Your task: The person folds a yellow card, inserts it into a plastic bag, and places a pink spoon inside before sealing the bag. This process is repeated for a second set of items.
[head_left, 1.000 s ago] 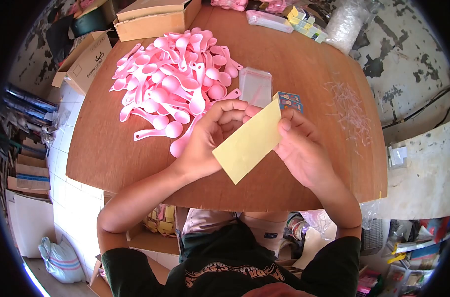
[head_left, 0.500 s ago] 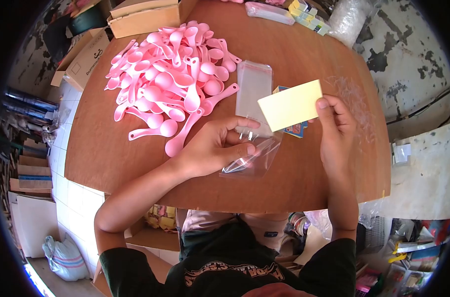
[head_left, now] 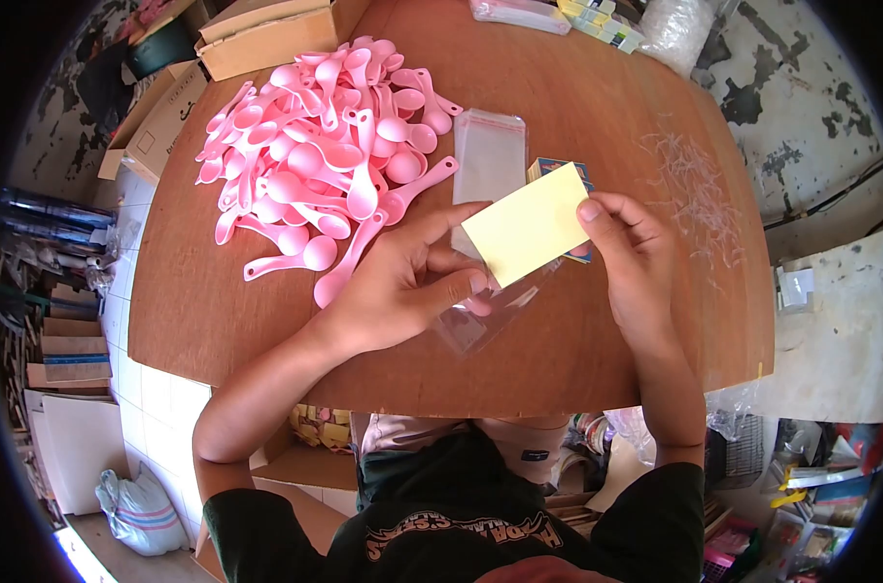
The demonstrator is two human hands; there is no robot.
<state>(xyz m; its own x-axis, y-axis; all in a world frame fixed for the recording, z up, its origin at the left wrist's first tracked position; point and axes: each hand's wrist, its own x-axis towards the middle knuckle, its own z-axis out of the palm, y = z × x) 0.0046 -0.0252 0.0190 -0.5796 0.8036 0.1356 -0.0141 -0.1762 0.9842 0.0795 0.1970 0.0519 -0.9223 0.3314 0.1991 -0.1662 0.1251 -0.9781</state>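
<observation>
My left hand (head_left: 402, 282) pinches a small clear plastic bag (head_left: 480, 321) by its mouth, just above the brown table (head_left: 597, 340). In my right hand (head_left: 626, 257) is a pale yellow card (head_left: 524, 233), held by its right edge with its lower left corner at the bag's mouth. A stack of clear bags (head_left: 490, 155) lies just beyond my hands. Partly hidden behind the yellow card is a small pile of printed blue cards (head_left: 563, 170). To the left of all this spreads a heap of pink plastic spoons (head_left: 325, 155).
Cardboard boxes (head_left: 266, 34) stand at the table's far left edge. Thin clear plastic strips (head_left: 694, 199) lie scattered at the right. Packets and small coloured boxes (head_left: 597, 19) sit at the far edge. Shelves and clutter surround the table below.
My right hand has brought the yellow card down and left from above the blue cards to the mouth of the clear bag. My left hand keeps hold of the bag.
</observation>
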